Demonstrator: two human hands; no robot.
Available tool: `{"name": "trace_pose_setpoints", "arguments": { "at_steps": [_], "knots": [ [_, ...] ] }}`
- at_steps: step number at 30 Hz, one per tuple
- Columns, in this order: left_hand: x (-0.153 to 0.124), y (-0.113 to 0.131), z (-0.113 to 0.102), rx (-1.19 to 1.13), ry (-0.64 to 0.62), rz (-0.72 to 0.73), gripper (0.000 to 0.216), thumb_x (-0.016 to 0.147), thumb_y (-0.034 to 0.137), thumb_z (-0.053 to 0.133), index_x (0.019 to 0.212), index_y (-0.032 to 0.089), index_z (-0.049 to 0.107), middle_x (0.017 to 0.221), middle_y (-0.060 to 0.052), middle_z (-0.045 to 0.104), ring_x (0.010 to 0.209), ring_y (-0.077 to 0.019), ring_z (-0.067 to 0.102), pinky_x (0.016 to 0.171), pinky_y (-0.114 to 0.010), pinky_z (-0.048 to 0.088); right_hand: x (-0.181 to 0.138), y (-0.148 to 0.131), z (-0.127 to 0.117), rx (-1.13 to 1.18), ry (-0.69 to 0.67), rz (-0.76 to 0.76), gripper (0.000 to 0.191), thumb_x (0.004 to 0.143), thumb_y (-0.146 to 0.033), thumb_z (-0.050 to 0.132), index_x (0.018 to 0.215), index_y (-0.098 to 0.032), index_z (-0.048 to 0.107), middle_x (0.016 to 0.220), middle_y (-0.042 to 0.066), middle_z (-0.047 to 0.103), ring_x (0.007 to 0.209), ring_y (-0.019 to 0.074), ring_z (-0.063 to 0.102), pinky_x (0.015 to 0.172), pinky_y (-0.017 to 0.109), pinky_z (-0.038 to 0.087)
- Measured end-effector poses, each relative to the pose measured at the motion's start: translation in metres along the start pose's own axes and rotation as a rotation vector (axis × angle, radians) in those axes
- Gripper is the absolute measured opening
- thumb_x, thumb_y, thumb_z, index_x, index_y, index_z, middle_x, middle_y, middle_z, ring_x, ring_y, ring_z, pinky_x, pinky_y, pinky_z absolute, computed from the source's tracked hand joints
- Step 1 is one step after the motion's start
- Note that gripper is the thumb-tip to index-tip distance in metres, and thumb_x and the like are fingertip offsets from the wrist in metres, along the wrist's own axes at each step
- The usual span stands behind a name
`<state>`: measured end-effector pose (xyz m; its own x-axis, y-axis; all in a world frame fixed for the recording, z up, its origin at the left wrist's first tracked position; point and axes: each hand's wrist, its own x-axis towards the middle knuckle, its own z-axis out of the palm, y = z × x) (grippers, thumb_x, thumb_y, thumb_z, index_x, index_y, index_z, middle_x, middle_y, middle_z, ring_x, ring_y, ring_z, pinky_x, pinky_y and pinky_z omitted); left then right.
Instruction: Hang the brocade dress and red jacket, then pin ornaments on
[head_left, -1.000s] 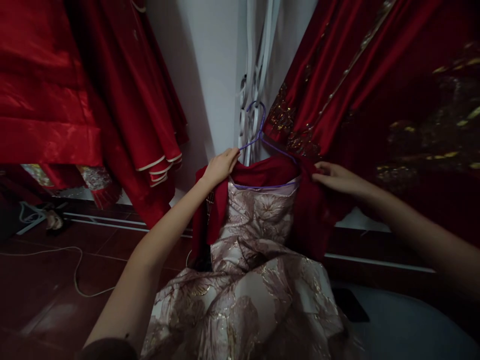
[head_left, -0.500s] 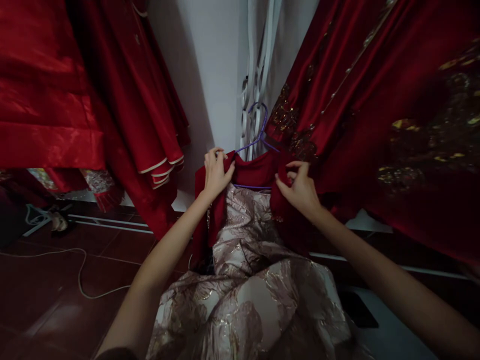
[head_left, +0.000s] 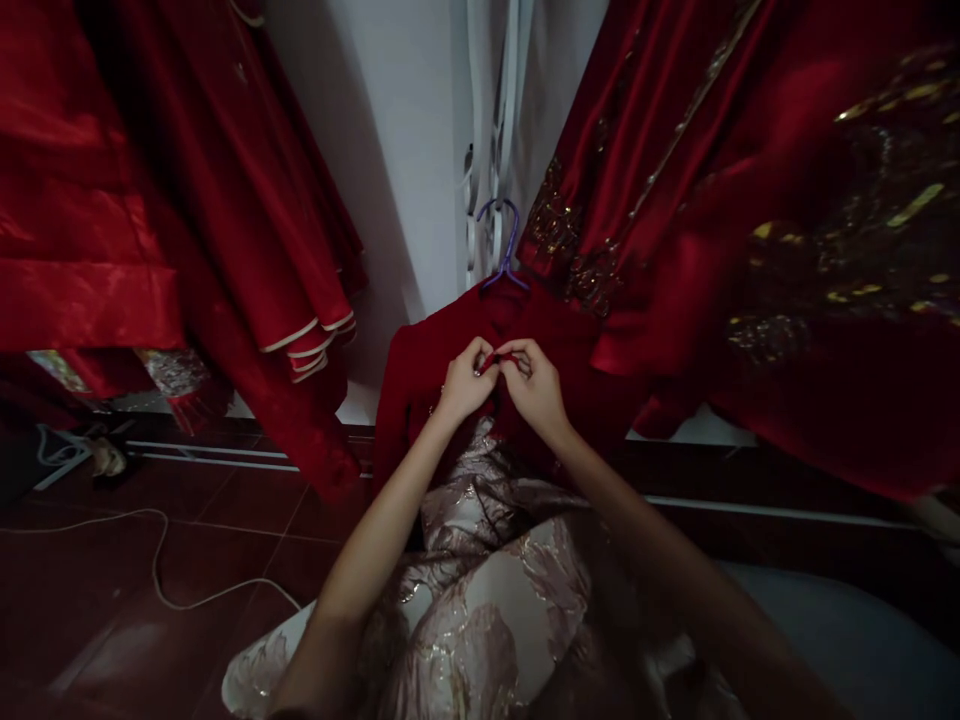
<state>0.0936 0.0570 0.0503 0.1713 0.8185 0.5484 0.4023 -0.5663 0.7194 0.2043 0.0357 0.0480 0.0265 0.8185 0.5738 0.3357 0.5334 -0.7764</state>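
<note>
A dark red jacket (head_left: 420,375) hangs on a purple hanger (head_left: 501,245) over a pale pink brocade dress (head_left: 487,620) with gold leaf patterns. My left hand (head_left: 465,380) and my right hand (head_left: 534,385) meet at the middle of the jacket's front, just below the collar. Both pinch the red fabric edges together with closed fingers. The hanger's hook shows above the collar, in front of white curled metalwork (head_left: 487,150).
Red satin garments (head_left: 150,200) hang at the left, and red garments with gold embroidery (head_left: 787,200) at the right. A white wall (head_left: 405,150) stands behind. A white cable (head_left: 150,560) lies on the dark red tiled floor.
My hands moved inward from the jacket's shoulders to its front centre. The red jacket's two sides are now drawn together over the top of the pink dress.
</note>
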Motion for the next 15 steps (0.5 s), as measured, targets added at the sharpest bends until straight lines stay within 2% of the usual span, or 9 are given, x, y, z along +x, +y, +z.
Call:
{"name": "trace_pose_setpoints", "arguments": {
  "at_steps": [4,6,9,12,15],
  "knots": [
    [-0.008,0.006,-0.018,-0.117,-0.104,0.013,0.019,0.067,0.009,0.049,0.076,0.020,0.037,0.069,0.004,0.038,0.065,-0.0087,0.040,0.063,-0.019,0.036,0.003,-0.006,-0.003,0.106,-0.039,0.061,0.017,0.071,-0.028,0.048,0.085,-0.024,0.042,0.087,0.002,0.056,0.082,0.0163,0.057,0.077,0.029,0.046],
    [-0.020,0.010,-0.023,-0.160,-0.101,-0.010,0.021,0.066,0.008,0.048,0.079,0.021,0.037,0.069,0.004,0.038,0.065,-0.0089,0.042,0.064,-0.019,0.037,-0.003,-0.010,-0.008,0.153,-0.057,0.076,0.014,0.071,-0.028,0.048,0.083,-0.024,0.042,0.083,0.001,0.054,0.078,0.0153,0.056,0.074,0.028,0.046],
    [-0.041,0.010,-0.014,-0.227,0.040,-0.061,0.024,0.070,0.008,0.046,0.088,0.021,0.038,0.075,0.002,0.043,0.070,-0.0096,0.046,0.069,-0.021,0.041,-0.019,-0.011,-0.014,0.203,-0.032,0.091,0.013,0.074,-0.030,0.050,0.084,-0.025,0.043,0.081,0.000,0.053,0.076,0.0145,0.055,0.073,0.028,0.046],
    [-0.055,0.003,0.004,-0.301,0.197,-0.048,0.027,0.074,0.008,0.045,0.098,0.021,0.041,0.090,-0.002,0.050,0.083,-0.0108,0.050,0.081,-0.024,0.043,-0.032,-0.004,-0.016,0.254,-0.027,0.090,0.023,0.073,-0.031,0.057,0.090,-0.026,0.044,0.086,0.001,0.053,0.082,0.0146,0.055,0.076,0.028,0.047],
    [-0.057,-0.007,0.016,-0.351,0.258,-0.014,0.030,0.075,0.008,0.047,0.103,0.020,0.047,0.099,-0.005,0.054,0.092,-0.0121,0.053,0.088,-0.028,0.042,-0.034,0.009,-0.016,0.330,-0.063,0.049,0.036,0.070,-0.030,0.062,0.101,-0.027,0.045,0.094,0.001,0.053,0.088,0.0144,0.055,0.079,0.028,0.048]
  ]
}}
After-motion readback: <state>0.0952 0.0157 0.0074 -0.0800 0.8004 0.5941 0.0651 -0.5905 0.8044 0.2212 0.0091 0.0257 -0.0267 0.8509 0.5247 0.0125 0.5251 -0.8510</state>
